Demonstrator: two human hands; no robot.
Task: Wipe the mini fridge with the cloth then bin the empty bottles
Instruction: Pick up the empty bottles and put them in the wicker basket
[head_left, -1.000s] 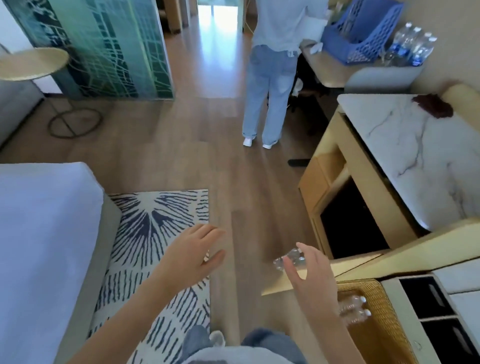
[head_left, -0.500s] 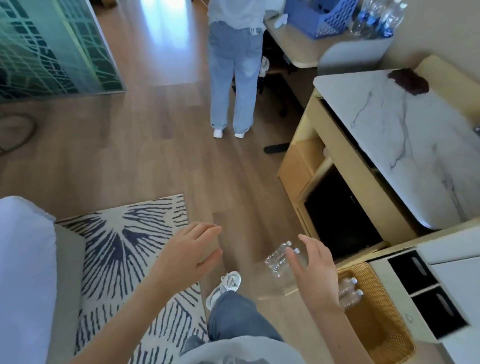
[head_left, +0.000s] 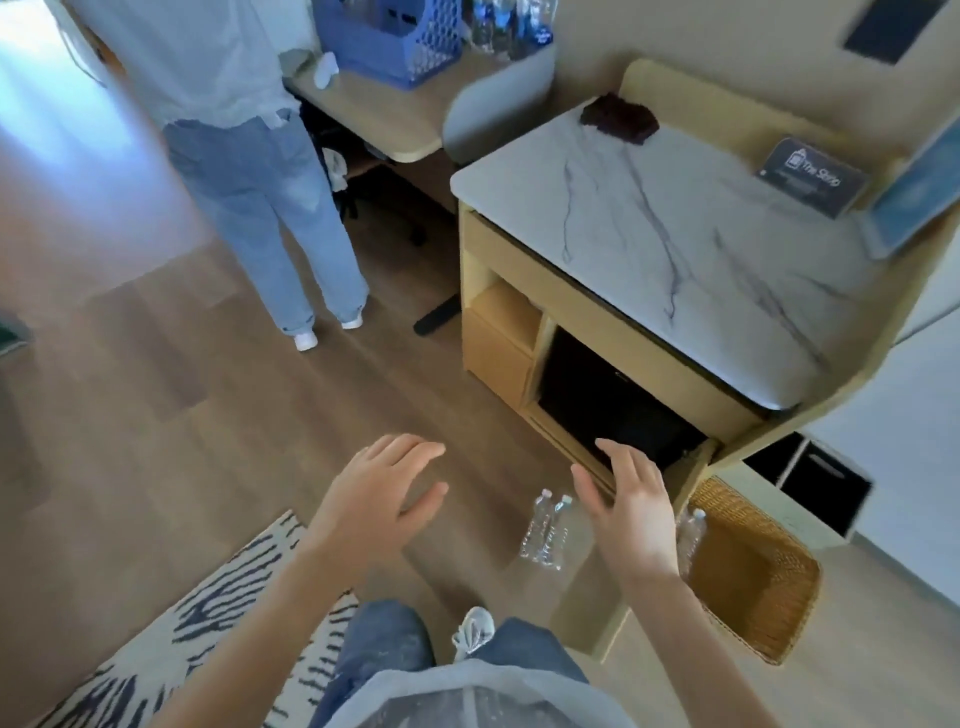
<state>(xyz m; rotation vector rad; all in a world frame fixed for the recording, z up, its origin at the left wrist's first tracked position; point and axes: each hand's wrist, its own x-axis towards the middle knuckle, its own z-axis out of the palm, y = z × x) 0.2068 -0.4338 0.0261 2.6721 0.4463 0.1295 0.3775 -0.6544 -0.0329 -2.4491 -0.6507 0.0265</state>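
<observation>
Left hand (head_left: 382, 486): open, fingers spread, empty, held above the wooden floor (head_left: 156, 415). Right hand (head_left: 626, 501): open, fingers spread, empty, held in front of the cabinet's open door (head_left: 587, 603). Two clear plastic bottles (head_left: 545, 530): side by side, seen between the hands against the floor and the door; whether they rested there or were in the air could not be told. Wicker bin (head_left: 753, 577): on the floor just right of the right hand, with at least one more clear bottle (head_left: 691, 535) inside at its near edge. Mini fridge (head_left: 602, 410): dark, set in the lower compartment of the wooden cabinet under the marble top (head_left: 675, 234). Dark brown cloth (head_left: 618, 117): lay bunched at the far corner of the marble top. Dark sign card (head_left: 813, 176): stood at the back right of the top. Patterned rug (head_left: 208, 613): lower left. Second person in jeans (head_left: 260, 208): stood by a desk (head_left: 374, 114) carrying a blue basket (head_left: 384, 36)
</observation>
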